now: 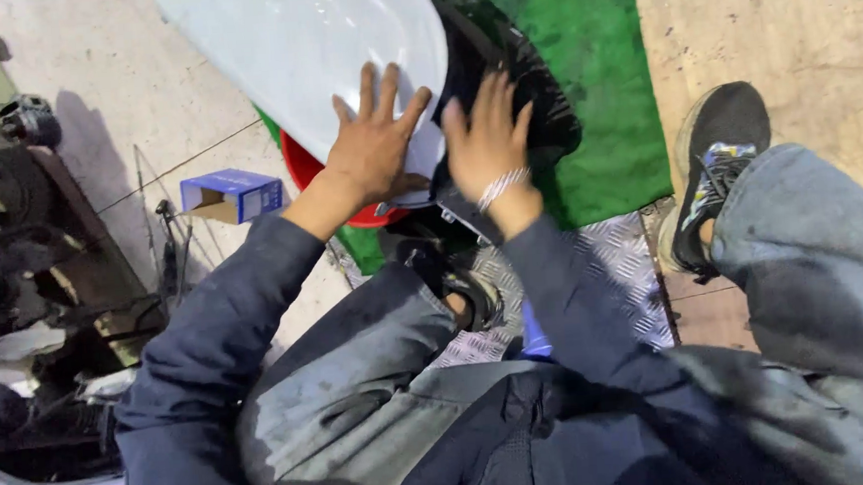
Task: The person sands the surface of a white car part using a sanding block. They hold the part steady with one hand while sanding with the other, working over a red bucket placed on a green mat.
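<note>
A white curved panel (310,50) is pressed flat under the left hand (371,146), fingers spread apart on its near edge; the right hand (488,139) is laid on the black part (511,78) just beside it, fingers apart, nothing clamped; the panel lies far centre, over a red tub (302,170) and a green mat (590,63); even pressure from both palms is judged best, so the seam is kept aligned and slipping is avoided. A small blue box (232,195), open-ended, is seen on the floor (133,91) at left; a printed label is too small to tell.
</note>
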